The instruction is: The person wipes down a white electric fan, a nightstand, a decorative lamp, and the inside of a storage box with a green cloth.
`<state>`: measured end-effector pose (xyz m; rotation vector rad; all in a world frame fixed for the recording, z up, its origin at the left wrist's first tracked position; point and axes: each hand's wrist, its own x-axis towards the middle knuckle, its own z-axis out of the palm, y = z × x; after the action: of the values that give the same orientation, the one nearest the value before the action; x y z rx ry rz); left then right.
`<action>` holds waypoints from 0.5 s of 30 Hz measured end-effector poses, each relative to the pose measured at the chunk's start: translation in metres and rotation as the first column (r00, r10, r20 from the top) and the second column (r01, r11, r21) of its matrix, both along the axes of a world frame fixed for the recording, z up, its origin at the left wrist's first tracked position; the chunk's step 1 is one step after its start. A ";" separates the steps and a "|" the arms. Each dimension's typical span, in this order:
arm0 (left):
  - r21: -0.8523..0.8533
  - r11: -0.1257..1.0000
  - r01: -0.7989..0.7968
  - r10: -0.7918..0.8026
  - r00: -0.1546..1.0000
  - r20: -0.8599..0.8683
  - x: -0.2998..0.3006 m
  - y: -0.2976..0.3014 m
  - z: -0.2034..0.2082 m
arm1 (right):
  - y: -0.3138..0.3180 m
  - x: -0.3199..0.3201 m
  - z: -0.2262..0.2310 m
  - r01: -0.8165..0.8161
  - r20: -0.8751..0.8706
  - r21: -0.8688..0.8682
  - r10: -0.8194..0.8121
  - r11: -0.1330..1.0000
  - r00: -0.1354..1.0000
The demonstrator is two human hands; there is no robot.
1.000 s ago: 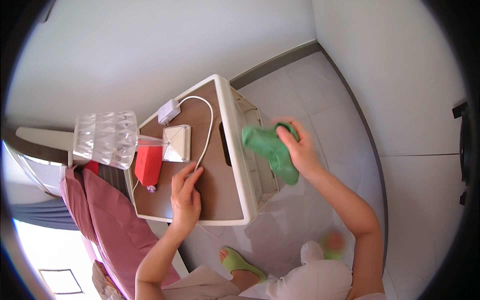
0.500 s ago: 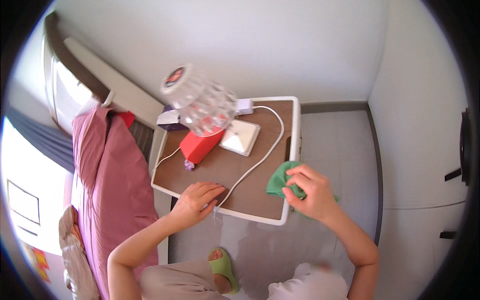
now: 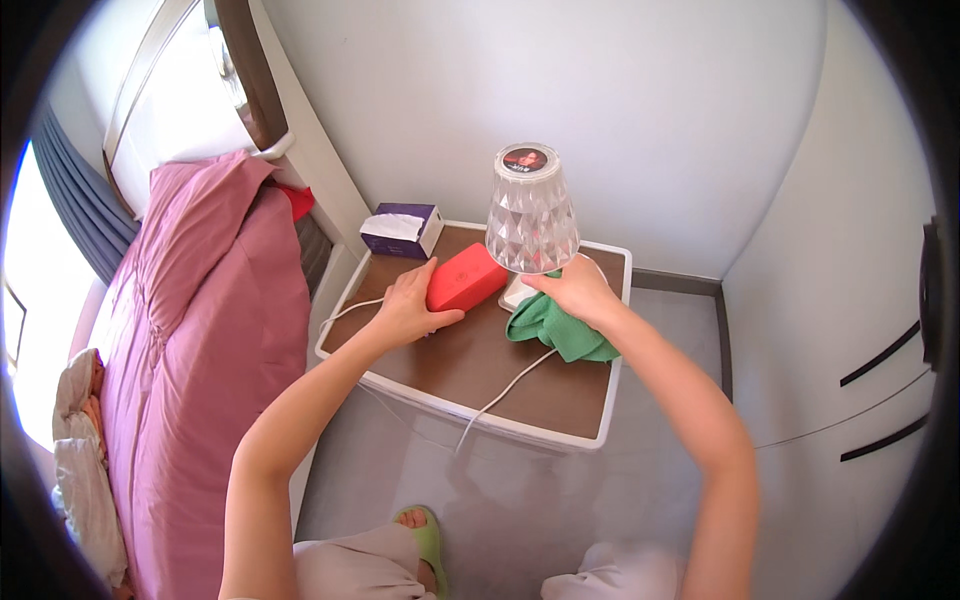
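My left hand [image 3: 408,308] grips the left end of a red box [image 3: 468,278] on a small brown-topped table [image 3: 455,365], with the thumb on the near side and fingers on the far side. A green cloth [image 3: 562,330] hangs bunched from my closed right hand [image 3: 582,290]. That hand is just below the shade of a clear faceted table lamp [image 3: 533,215], by its stem. The lamp's square white base [image 3: 514,292] shows only partly. Whether my right fingers also hold the stem is hidden.
A purple tissue box [image 3: 402,230] stands at the table's far left corner. A white cable [image 3: 505,390] runs over the near edge. Left is a bed with a pink cover [image 3: 215,370]; right, a pale cabinet with black handles [image 3: 880,355]. A wall [image 3: 640,120] rises behind.
My left hand has moved from the table's near edge onto the red box. My right hand has carried the green cloth from the right edge inward to the lamp. The view has shifted.
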<state>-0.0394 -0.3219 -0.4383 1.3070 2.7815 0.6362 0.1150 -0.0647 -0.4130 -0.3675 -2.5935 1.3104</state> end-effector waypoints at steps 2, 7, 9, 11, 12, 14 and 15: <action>-0.027 0.999 -0.021 0.022 0.999 0.045 0.000 0.005 -0.005 | -0.010 -0.008 -0.005 0.047 0.002 -0.007 -0.047 0.999 0.999; 0.096 0.992 -0.082 0.063 0.980 0.191 -0.004 0.005 -0.006 | -0.010 -0.016 -0.019 0.073 -0.148 0.036 -0.067 0.997 0.987; 0.123 0.992 -0.014 0.017 1.000 -0.022 -0.016 0.001 -0.018 | -0.002 -0.008 -0.012 0.128 -0.335 0.000 -0.121 0.992 0.934; 0.132 0.989 -0.061 0.047 0.993 0.110 -0.001 0.008 -0.004 | 0.000 0.027 0.022 0.007 -0.410 -0.173 -0.078 0.985 0.909; 0.137 0.988 -0.077 0.053 0.983 0.173 0.006 0.014 0.002 | 0.007 0.048 0.032 0.085 -0.396 -0.120 -0.127 0.989 0.909; 0.162 0.982 -0.092 0.063 0.983 0.174 0.004 0.009 0.002 | 0.015 0.092 0.059 0.098 -0.283 -0.160 -0.141 0.982 0.949; 0.181 0.982 -0.047 0.042 0.999 0.031 -0.006 0.001 -0.007 | 0.024 0.115 0.062 0.134 -0.252 -0.075 -0.149 0.988 0.956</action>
<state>-0.0451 -0.3207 -0.4450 1.2560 2.7944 0.9224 0.2303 -0.0405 -0.3514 -0.3586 -2.2764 1.2917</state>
